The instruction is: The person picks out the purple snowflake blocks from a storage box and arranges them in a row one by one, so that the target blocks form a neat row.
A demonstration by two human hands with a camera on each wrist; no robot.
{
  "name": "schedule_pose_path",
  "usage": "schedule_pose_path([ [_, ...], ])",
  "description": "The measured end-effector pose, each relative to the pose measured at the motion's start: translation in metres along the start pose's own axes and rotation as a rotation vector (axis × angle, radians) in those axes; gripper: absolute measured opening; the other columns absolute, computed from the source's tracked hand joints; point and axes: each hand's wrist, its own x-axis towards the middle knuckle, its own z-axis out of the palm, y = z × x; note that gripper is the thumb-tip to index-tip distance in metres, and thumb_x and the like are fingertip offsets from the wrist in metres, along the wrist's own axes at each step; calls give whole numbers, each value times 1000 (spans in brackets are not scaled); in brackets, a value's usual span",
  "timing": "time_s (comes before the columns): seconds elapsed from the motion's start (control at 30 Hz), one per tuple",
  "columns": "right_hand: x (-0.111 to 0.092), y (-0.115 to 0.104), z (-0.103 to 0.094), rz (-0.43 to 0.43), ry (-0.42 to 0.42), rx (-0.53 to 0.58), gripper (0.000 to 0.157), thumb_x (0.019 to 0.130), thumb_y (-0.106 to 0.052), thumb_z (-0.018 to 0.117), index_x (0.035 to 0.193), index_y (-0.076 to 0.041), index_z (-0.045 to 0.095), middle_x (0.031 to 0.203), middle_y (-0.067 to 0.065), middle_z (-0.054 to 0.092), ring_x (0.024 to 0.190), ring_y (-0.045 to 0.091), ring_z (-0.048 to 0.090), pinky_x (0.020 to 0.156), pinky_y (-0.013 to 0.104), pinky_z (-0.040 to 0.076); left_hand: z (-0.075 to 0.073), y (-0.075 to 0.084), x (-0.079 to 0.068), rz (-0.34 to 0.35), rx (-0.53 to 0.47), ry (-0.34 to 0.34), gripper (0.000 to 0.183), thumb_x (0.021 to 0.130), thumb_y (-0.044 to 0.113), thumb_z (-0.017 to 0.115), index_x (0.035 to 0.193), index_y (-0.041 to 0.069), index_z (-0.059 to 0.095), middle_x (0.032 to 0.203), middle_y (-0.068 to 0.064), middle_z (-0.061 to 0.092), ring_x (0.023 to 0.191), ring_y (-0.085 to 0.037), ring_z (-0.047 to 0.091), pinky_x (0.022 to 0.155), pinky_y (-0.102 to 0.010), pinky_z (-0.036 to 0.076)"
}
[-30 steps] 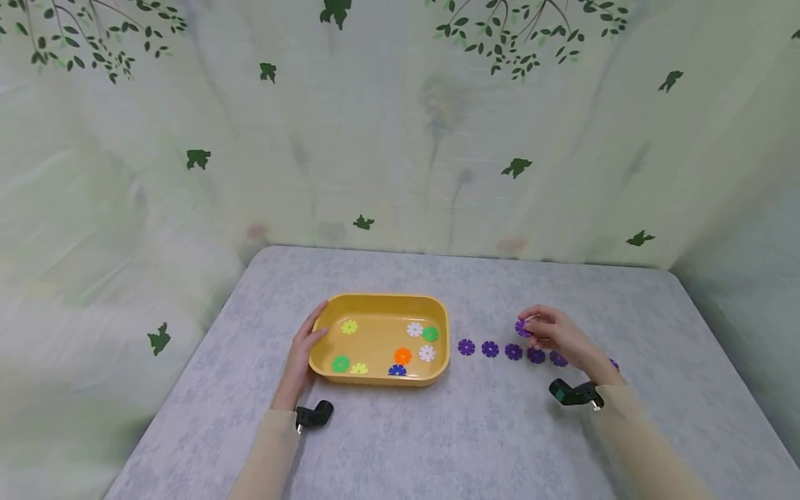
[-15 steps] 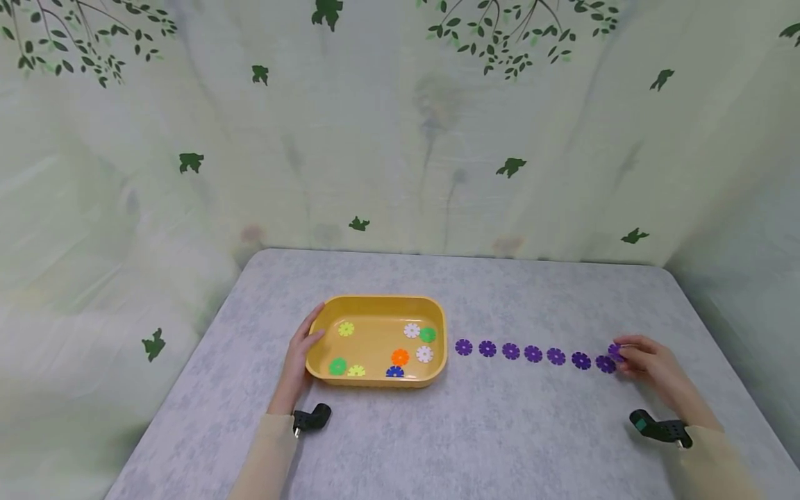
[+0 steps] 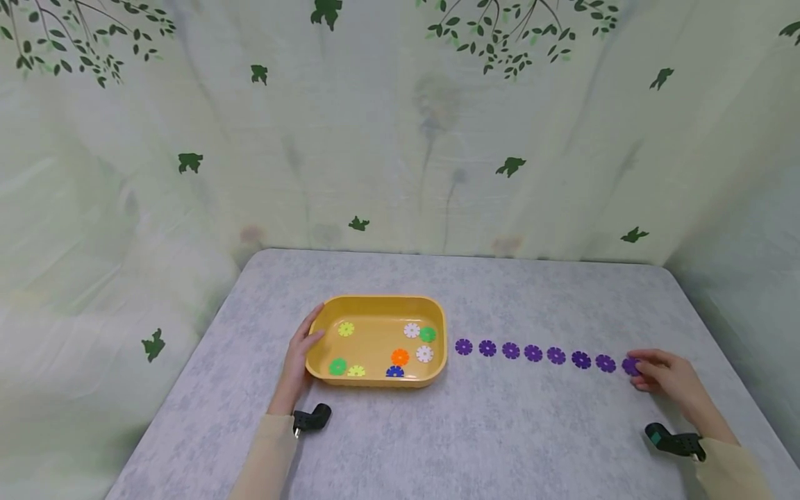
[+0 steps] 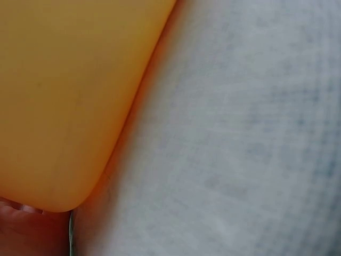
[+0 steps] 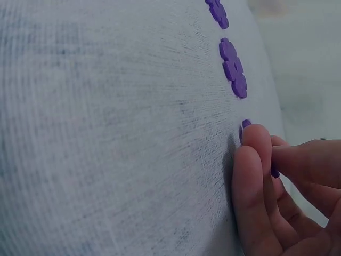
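Note:
A yellow tray (image 3: 378, 382) stands left of centre, with several small flower-shaped discs inside in yellow, green, white, orange and blue. My left hand (image 3: 297, 357) holds its left end, thumb over the rim; the left wrist view shows the tray's outer wall (image 4: 80, 96) and a bit of the hand. To the right of the tray runs a row of purple flower-shaped discs (image 3: 533, 353). At its far right end my right hand (image 3: 671, 380) pinches a purple disc (image 3: 629, 366), close over the cloth. Fingertips cover most of that disc in the right wrist view.
Grey cloth covers the table (image 3: 475, 444). Behind it hangs a pale curtain (image 3: 400, 139) printed with leaves. Each wrist carries a black camera mount, the left one (image 3: 314, 417) in front of the tray and the right one (image 3: 671, 441) below the row's end.
My right hand has carried a purple disc rightward from above the middle of the row, then lowered it to the row's right end. The left hand stays on the tray.

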Motion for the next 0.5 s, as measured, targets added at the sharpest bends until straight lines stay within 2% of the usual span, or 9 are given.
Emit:
schedule_pose_path([
  [0.13,-1,-1,2,-4,36,-28,38,100,-8,42,127,19,42,108,28,57,69,15,64,62,25,56,1,-3,0,24,-9,-7,48,102,10,43,149,12,34,154,0,28,140,-12,21,109,-19,24],
  [0.27,-4,-6,1,-13,58,-8,40,102,-12,41,129,17,42,109,27,56,69,14,64,63,23,55,2,-3,1,41,-2,-10,49,101,10,44,149,11,35,154,-1,28,140,-13,21,107,-16,25],
  [0.37,-5,-10,2,-48,63,47,45,102,-20,44,130,15,41,106,13,59,72,11,64,65,22,55,3,7,-1,33,37,-8,49,101,7,44,149,9,35,155,-4,28,141,-14,20,108,-17,25],
  [0.5,-5,-23,6,-111,47,148,45,101,-25,49,129,9,44,100,-8,59,78,6,63,70,19,54,-2,14,0,36,153,-9,48,101,7,47,148,9,37,154,-5,30,141,-16,20,108,-16,24],
])
